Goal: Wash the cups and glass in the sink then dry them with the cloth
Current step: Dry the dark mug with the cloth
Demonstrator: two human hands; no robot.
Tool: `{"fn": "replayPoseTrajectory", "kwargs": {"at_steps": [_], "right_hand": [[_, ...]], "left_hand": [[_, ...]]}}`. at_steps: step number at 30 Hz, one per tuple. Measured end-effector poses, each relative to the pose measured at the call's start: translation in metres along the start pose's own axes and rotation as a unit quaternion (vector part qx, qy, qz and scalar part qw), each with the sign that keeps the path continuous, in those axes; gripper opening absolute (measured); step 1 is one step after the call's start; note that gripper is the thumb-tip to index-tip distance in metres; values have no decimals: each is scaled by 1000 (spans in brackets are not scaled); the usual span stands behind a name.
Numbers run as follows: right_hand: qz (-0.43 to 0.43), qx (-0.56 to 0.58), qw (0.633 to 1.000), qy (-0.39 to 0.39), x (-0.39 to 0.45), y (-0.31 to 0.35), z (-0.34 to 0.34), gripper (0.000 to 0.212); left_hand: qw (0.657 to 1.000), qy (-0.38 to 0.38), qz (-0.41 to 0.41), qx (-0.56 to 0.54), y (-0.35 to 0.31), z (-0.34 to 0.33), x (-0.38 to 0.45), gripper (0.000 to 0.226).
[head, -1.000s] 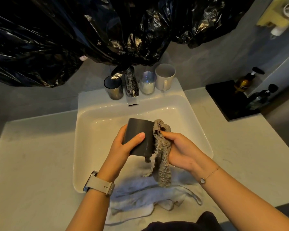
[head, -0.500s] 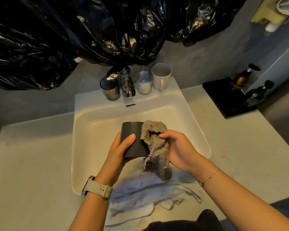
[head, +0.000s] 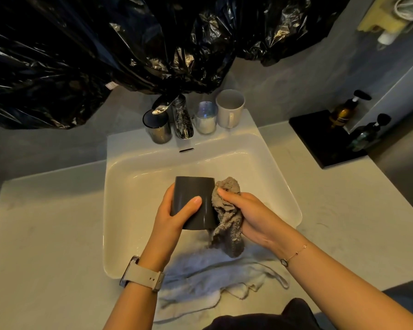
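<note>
Over the white sink (head: 134, 186) my left hand (head: 174, 215) grips a dark grey cup (head: 193, 191), thumb across its side. My right hand (head: 250, 217) holds a bunched brown-grey cloth (head: 227, 225) against the cup's right side; the cloth's tail hangs down below. On the sink's back ledge stand a dark metal cup (head: 157, 127), a clear glass (head: 206, 117) and a white mug (head: 229, 108).
The chrome faucet (head: 182, 120) stands between the ledge cups. A white towel (head: 215, 277) lies over the sink's front rim. A black tray (head: 320, 139) with two pump bottles sits at the right. Black plastic sheeting (head: 105, 48) hangs above. Pale countertop (head: 45, 234) lies on both sides.
The cup has turned in my left hand so it stands more upright. My right hand has shifted the cloth along the cup's right side.
</note>
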State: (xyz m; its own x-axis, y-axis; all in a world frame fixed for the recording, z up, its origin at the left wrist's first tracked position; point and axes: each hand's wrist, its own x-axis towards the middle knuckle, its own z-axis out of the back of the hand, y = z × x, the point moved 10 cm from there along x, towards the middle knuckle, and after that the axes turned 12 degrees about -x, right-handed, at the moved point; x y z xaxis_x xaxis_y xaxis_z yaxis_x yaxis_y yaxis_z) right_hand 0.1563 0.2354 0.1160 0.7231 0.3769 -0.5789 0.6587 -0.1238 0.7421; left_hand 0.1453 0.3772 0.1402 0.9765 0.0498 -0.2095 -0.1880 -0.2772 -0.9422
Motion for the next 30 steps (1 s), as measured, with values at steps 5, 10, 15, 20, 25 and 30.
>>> {"fn": "replayPoseTrajectory", "kwargs": {"at_steps": [5, 10, 15, 20, 25, 30], "right_hand": [[-13, 17, 997, -80, 8, -8, 15, 47], [29, 18, 999, -31, 1, -4, 8, 45], [34, 20, 998, -53, 2, -3, 12, 51], [-17, 161, 987, 5, 9, -22, -1, 47], [60, 133, 989, -8, -2, -7, 0, 38], [75, 156, 980, -100, 10, -12, 3, 42]], "left_hand": [[996, 8, -62, 63, -8, -12, -10, 74], [996, 20, -64, 58, -16, -10, 0, 78], [997, 36, -39, 50, -9, -11, 2, 80], [995, 57, -40, 71, -6, -16, 1, 79], [997, 62, 37, -7, 8, -10, 15, 74], [975, -74, 72, -195, 29, -3, 7, 66]]}}
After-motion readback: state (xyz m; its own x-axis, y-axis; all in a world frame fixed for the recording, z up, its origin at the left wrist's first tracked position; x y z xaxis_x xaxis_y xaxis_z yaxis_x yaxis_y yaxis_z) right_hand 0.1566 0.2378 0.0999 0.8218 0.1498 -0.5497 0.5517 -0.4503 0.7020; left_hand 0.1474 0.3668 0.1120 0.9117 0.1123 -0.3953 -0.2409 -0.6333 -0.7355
